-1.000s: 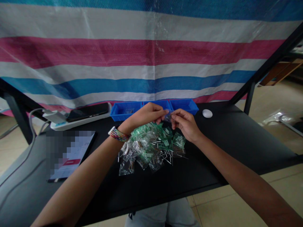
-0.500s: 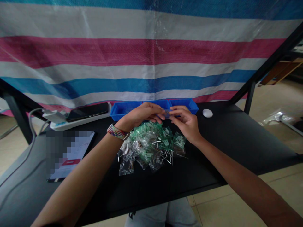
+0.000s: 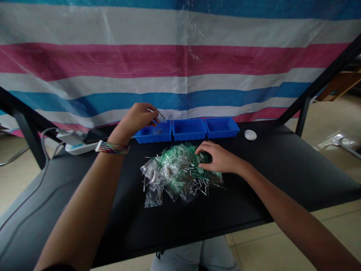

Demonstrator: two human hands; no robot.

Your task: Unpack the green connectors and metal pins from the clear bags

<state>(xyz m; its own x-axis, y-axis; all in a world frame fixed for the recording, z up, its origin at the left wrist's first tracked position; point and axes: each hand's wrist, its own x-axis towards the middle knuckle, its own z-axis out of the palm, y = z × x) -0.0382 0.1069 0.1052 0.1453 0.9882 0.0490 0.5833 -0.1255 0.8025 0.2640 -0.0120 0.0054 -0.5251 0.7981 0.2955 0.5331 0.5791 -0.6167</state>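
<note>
A heap of small clear and green plastic bags (image 3: 177, 173) holding metal pins lies in the middle of the black table (image 3: 282, 165). My left hand (image 3: 138, 118), with a beaded band at the wrist, is raised above the left blue bin (image 3: 153, 133) and pinches a small clear bag (image 3: 160, 116) between its fingertips. My right hand (image 3: 216, 158) rests on the right side of the heap, fingers curled down onto the bags. Whether it grips one I cannot make out.
Three blue bins stand in a row at the table's back: the left one, a middle bin (image 3: 188, 129) and a right bin (image 3: 221, 127). A white round object (image 3: 250, 134) lies to their right. A white power strip (image 3: 75, 141) with cables sits at back left. A striped tarp (image 3: 180, 60) hangs behind.
Both hands held one small bag together above the heap. Now my left hand has carried it up and left over the left bin, and my right hand has dropped onto the heap.
</note>
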